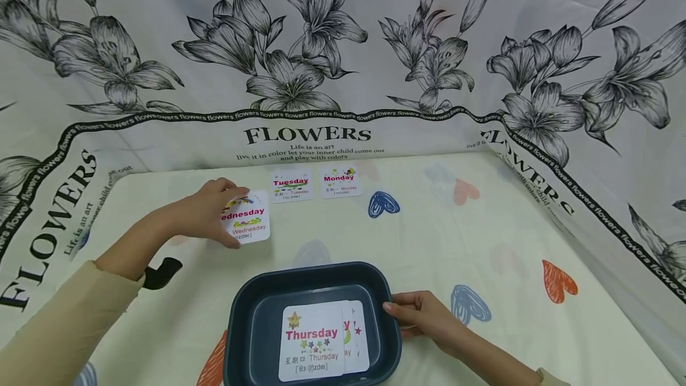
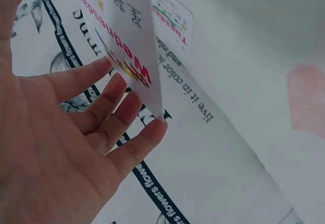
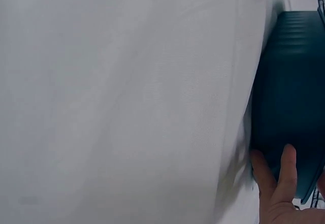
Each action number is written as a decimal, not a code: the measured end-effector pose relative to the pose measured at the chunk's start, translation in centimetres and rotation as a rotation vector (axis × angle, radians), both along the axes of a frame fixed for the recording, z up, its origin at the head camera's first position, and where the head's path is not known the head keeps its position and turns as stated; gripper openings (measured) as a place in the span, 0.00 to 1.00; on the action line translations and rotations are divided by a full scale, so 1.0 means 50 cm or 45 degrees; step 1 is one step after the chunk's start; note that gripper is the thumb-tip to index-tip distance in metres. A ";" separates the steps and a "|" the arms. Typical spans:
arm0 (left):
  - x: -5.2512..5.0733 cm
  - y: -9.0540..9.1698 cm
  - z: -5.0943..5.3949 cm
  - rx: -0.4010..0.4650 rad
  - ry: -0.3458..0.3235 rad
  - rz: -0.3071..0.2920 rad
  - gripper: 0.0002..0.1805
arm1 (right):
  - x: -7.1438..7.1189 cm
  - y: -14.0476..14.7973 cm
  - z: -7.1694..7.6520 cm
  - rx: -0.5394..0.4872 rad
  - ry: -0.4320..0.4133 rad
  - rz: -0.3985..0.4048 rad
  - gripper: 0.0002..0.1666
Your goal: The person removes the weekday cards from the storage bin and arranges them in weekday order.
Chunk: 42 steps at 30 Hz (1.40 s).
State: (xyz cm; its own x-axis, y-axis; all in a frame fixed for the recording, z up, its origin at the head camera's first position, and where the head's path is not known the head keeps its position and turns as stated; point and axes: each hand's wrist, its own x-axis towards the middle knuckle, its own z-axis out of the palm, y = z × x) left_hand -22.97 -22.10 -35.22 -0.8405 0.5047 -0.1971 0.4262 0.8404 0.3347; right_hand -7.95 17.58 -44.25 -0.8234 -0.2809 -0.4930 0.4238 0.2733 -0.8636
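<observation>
So the left hand [image 1: 198, 216] has the Wednesday card [image 1: 252, 220] pinched by its edges, thumb on the near side and fingers on the far side, with the hand only spread about as wide as the card. Card's at the far left, tilted; hard to say from these angles if any edge touches the cloth [image 1: 429, 243]. The right hand [image 1: 429, 317] has hold of the right rim of a dark blue tray [image 1: 259, 326], thumb on top, fingers against the outer wall. In that tray, nearer, there's the Thursday card [image 1: 313, 344] overlapping more cards [image 1: 358, 338] to its right. Tuesday [image 1: 292, 184] and Monday [image 1: 341, 183] lie face up at the far side, right of Wednesday, Monday furthest right.
</observation>
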 end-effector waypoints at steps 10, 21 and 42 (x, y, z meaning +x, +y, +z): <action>-0.049 -0.021 -0.010 -0.043 -0.033 -0.008 0.56 | 0.001 0.000 0.001 0.002 0.004 -0.001 0.37; -0.122 -0.030 -0.057 -0.086 -0.043 0.030 0.55 | -0.003 0.002 0.002 -0.003 0.002 -0.012 0.36; -0.235 -0.032 -0.123 -0.143 -0.120 0.134 0.56 | 0.000 -0.004 0.007 -0.021 -0.007 -0.010 0.36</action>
